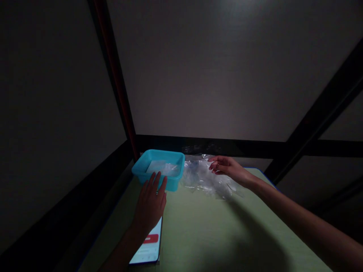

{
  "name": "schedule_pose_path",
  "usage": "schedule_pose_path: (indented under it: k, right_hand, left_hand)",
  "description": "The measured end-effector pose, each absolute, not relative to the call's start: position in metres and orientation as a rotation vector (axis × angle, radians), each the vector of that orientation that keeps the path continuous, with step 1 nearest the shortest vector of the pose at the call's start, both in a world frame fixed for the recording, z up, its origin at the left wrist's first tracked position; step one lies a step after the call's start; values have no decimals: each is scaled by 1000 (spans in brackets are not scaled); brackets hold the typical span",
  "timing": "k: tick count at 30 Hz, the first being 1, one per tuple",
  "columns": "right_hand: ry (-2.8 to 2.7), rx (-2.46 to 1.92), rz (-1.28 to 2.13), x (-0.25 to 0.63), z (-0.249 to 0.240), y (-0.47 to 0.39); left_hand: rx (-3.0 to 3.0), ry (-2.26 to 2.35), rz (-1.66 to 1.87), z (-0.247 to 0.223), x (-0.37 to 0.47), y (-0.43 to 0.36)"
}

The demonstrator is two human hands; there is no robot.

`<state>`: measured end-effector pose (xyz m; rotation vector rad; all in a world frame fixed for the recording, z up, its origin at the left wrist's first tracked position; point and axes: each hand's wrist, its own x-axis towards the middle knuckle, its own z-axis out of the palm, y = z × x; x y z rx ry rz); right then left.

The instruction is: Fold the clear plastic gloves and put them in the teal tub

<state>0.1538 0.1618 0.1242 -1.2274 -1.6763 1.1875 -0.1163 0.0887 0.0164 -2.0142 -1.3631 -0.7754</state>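
Observation:
A light blue plastic basket (179, 180) stands at the back left of the table, with flat, pale, clear-wrapped items (163, 167) inside. My left hand (151, 202) is at the basket's near side, fingers spread and holding nothing; whether it touches the wall I cannot tell. Right of the basket lies a crumpled heap of clear plastic bags (201, 174). Over the right part of that heap is my right hand (227, 168), its fingers curved and apart, with nothing visible between them.
A lit phone (147, 249) lies on the green table (193, 230), partly beneath my left forearm. Behind the table rises a grey panel wall (204, 83) with dark frame bars. The table's blue edge (266, 176) shows at the right.

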Motion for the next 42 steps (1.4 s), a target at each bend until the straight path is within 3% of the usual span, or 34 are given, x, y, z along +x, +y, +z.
schedule_pose_path:
  k: [9,19,27,34,42]
  right_hand:
    - [-1890,-1432,694,225,66,145]
    - [-2214,-1507,139,205,30,119]
    - [-2177,-1395,8,206,40,109]
    - [-2115,-1149,104,214,27,68]
    - [-2238,-907,-78,224,23,52]
  left_hand:
    - [-2048,-1332,-932,26,-111,88]
    - [-2592,-1524,-1039,10,-7,45]
    - [-2768,-1718,-1274,-11,10,47]
    - [-2632,-1689,-1486,-16,3,51]
    - [-2587,-1399,-1164,-15,-3,47]
